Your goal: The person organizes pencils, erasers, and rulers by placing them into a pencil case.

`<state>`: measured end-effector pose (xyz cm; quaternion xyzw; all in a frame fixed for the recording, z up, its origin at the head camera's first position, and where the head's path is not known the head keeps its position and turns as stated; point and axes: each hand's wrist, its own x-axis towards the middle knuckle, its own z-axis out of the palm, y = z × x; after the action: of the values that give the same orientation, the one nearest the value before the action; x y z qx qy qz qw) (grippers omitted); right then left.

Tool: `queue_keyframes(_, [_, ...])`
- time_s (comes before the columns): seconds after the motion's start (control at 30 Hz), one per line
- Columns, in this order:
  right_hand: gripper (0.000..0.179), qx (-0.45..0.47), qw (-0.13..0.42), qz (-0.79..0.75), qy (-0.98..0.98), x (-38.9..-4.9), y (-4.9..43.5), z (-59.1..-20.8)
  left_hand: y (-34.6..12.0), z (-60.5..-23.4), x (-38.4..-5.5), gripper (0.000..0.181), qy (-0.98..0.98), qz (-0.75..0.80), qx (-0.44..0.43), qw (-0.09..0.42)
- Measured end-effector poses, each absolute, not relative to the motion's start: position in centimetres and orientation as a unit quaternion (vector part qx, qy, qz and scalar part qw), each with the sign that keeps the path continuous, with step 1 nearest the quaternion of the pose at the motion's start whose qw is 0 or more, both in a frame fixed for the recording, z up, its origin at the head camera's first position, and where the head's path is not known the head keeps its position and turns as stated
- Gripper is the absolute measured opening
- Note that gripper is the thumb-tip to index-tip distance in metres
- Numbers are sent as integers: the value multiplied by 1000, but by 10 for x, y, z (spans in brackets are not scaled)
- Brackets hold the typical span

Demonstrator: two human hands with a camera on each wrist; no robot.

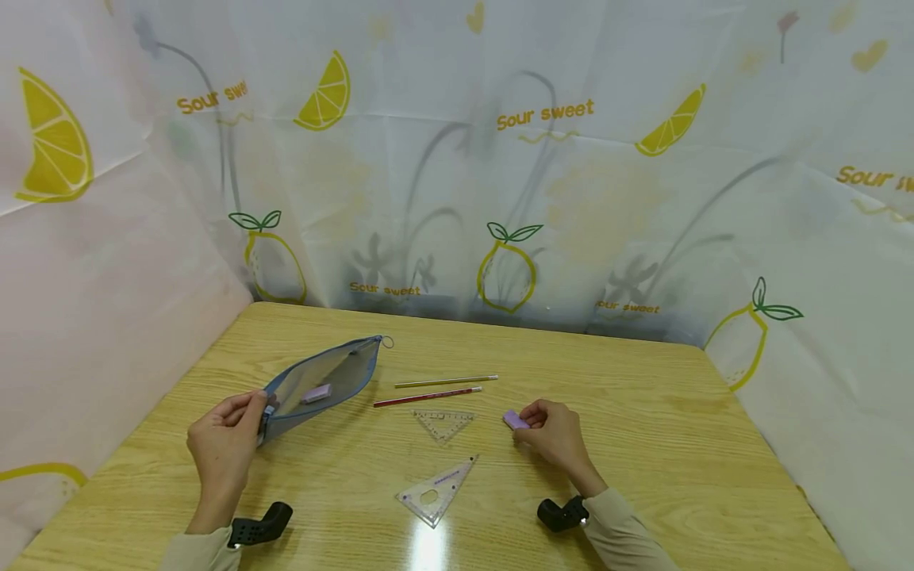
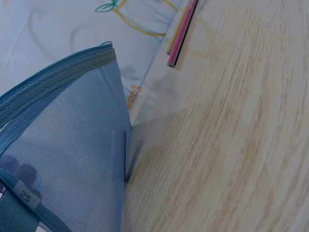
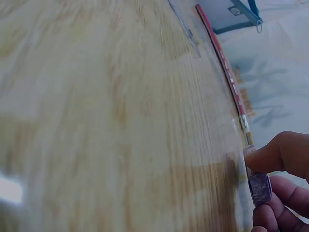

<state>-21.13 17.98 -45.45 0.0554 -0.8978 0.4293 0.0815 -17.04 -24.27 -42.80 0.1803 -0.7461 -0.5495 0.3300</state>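
Observation:
My left hand (image 1: 224,440) grips the near end of a blue mesh zip pouch (image 1: 332,373), whose zipper side gapes. Inside the pouch lies a purple block, probably an eraser (image 1: 317,394). In the left wrist view the mesh pouch (image 2: 82,145) fills the left side, with fingertips (image 2: 26,175) showing through it. A second purple eraser (image 1: 514,420) is pinched between thumb and fingers of my right hand (image 1: 555,436), close to the table. The right wrist view shows this eraser (image 3: 259,186) at the fingertips.
Between the hands lie a yellow pencil (image 1: 446,381), a red pencil (image 1: 428,397), a clear triangle ruler (image 1: 443,425) and a larger set square (image 1: 437,490). The wooden table (image 1: 643,476) meets a lemon-printed cloth (image 1: 428,174) at the back and sides.

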Motion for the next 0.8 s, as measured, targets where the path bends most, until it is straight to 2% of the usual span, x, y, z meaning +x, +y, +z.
queue_keyframes(0.8, [16,40,115,464,-877,-208,175,-443,-243,-428,-170,26,-750,-548,177,326])
